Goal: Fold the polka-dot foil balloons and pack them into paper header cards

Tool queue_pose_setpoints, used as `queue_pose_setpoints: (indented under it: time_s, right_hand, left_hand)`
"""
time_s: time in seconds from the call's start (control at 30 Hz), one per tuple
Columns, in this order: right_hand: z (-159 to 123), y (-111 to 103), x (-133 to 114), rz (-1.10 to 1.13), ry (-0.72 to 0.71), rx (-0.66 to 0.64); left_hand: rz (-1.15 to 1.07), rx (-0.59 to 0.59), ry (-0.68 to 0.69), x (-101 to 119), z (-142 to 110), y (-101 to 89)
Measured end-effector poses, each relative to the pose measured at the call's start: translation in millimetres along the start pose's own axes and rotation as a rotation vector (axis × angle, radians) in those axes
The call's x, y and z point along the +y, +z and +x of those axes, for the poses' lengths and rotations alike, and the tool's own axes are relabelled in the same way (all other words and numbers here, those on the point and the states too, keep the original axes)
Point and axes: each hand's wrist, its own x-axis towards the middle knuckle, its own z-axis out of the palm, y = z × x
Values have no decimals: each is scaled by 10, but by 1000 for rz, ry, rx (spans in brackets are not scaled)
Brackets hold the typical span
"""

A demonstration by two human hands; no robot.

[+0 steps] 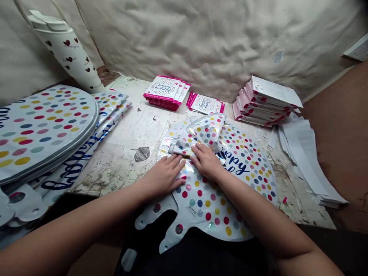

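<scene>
Lying folded over at its far end, a polka-dot foil balloon [207,203] sits mid-surface [115,168]. The left hand [163,178] and right hand [206,161] press on it beside the fold, both spread flat, pinching nothing. Beyond it lie stacks of "happy birthday" cards [163,92]. To the right are piled packets [263,103] and loose white sheets [304,161]. To the left are stacked polka-dot balloons [43,130] and a heart-printed tube [67,53].
</scene>
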Motion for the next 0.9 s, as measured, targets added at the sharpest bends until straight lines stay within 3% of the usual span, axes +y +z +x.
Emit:
queue_pose_setpoints:
  time_s: [0.17,0.27,0.37,0.47,0.57,0.63,0.7,0.8,0.83,0.9]
  right_hand:
    - [-17,-30,-1,-51,-16,-202]
    - [14,-52,-28,-28,-38,-228]
    - [44,-4,-92,-14,-34,-99]
    - [94,91,-159,-75,41,71]
    - [157,21,-107,-110,77,110]
    - [167,-229,23,-116,120,157]
    - [115,-631,191,-121,145,316]
    - [-119,-1297,378,-99,-5,776]
    - [-236,-1469,401,-92,-66,859]
    - [-510,-1660,395,-50,-168,887]
  left_hand:
    - [61,136,20,-205,49,-77]
    - [172,97,104,-340,200,-111]
    - [276,6,161,-446,365,-189]
    - [329,157,122,-383,482,-294]
    - [237,278,162,-174,484,-266]
    - [129,218,211,-53,426,-139]
    - [38,109,174,0,354,19]
    - [-60,-27,43,-24,293,169]
    - [-89,-57,24,-45,292,180]
    - [-147,-74,5,-94,310,153]
